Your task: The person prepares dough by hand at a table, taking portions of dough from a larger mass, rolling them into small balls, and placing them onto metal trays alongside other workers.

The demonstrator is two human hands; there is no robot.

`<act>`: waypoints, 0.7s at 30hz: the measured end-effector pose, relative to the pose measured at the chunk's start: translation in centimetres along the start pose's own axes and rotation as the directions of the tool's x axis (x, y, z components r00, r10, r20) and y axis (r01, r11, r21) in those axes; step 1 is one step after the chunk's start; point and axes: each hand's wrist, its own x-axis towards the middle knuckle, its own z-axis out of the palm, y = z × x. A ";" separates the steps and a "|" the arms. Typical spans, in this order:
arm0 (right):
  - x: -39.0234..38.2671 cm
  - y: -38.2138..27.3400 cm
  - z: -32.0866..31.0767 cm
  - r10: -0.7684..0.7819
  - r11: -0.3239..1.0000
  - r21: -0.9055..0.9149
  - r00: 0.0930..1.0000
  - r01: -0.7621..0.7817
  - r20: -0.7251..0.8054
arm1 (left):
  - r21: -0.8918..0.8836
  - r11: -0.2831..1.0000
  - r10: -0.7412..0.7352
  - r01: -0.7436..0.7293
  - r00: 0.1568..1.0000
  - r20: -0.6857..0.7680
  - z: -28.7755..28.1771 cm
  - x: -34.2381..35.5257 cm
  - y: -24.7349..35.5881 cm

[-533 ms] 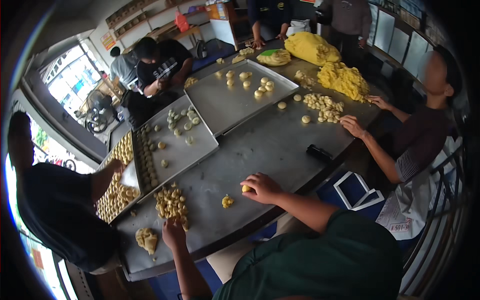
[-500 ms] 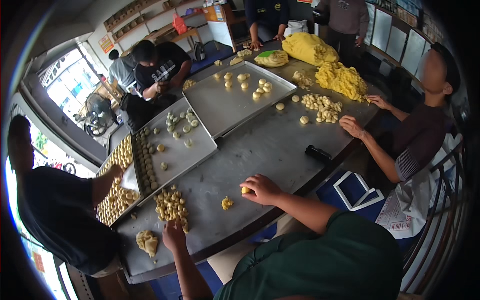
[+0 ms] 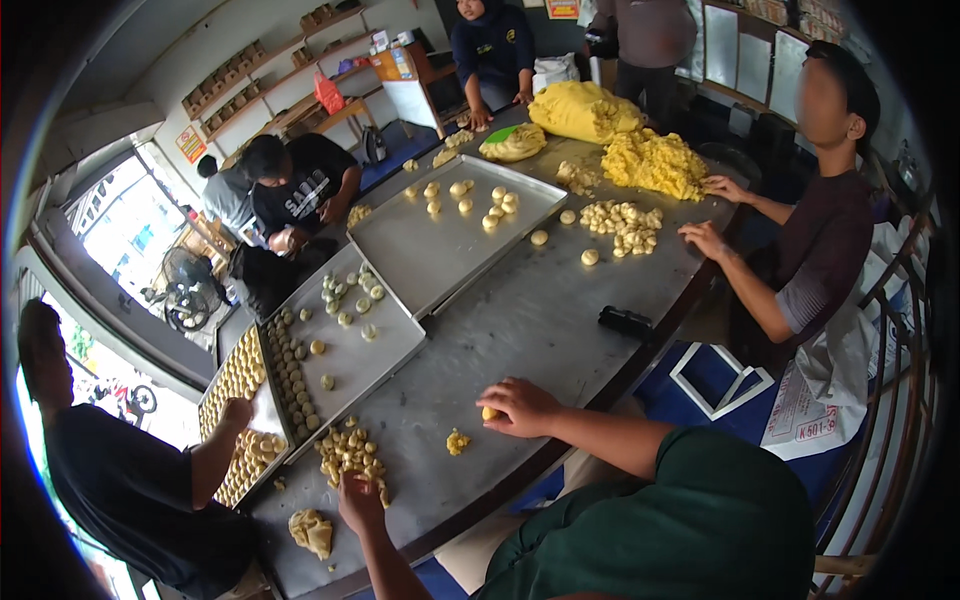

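Observation:
My right hand is curled above the steel table, closed on a small yellow ball that shows at its fingertips. To its left lies a crumbly lump of yellow filling. My left hand is at the near edge of a heap of small pale dough pieces. Its fingers are drawn together, and whatever they hold is hidden. A bigger lump of soft dough rests on the table to the left of that hand.
Metal trays of dough balls stand on the left and far side. A black object lies near the right edge. Farther off are a yellow mass and another dough heap. Co-workers stand or sit around the table.
The whole view has shifted and tilted slightly. My right hand still holds the yellow ball, and my left hand stays by the dough pieces. The co-worker at the left has raised their hand slightly.

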 end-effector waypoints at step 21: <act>-0.3 -1.5 -0.2 -0.094 0.990 0.121 0.966 0.066 0.241 | 0.046 0.971 0.229 -0.236 0.967 0.115 2.3 -6.6 6.7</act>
